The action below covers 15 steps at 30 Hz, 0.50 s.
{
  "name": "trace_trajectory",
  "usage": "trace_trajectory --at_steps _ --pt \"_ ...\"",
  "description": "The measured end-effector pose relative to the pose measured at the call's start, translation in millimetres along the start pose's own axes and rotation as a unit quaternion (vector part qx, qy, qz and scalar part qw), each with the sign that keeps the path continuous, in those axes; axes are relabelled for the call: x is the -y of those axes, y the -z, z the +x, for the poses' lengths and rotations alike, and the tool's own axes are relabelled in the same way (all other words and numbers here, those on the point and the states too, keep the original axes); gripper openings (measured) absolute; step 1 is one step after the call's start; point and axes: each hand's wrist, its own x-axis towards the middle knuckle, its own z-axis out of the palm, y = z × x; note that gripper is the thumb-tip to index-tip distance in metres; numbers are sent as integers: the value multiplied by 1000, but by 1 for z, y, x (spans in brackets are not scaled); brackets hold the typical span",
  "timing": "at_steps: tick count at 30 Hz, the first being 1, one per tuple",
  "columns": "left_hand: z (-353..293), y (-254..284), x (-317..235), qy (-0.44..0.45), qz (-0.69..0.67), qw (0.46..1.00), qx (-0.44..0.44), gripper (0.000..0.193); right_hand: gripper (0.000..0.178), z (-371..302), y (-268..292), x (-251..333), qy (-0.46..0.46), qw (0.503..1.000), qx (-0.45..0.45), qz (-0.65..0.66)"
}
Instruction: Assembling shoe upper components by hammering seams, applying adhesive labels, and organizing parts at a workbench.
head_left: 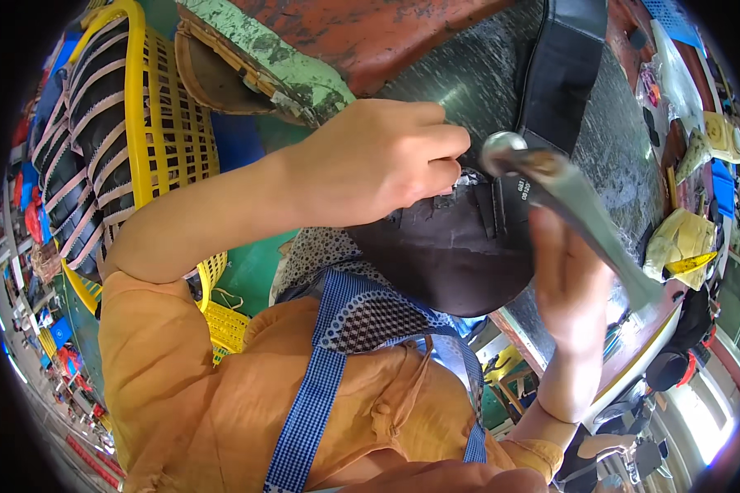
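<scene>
Shoe piece: black shoe upper, held over the dark worktop, just above the apron.
Left hand: fingers curled shut, pinching the upper's top edge.
Right hand: closed around a metal hammer, head beside the upper, possibly touching.
Basket: yellow, left of the upper.

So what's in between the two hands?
In the head view, the dark shoe piece lies between them: the left hand presses on its top edge, and the right hand holds a metal hammer beside it.
</scene>
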Motion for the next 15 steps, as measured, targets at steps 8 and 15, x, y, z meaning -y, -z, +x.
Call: trace_trajectory --at_steps 8,15 --pt "-1 -3 -1 29 -42 997 -52 20 25 -3 -2 2 -21 999 37 -23" --pt "-10 0 -10 114 -103 986 -59 21 24 0 -8 -2 -47 996 76 3"
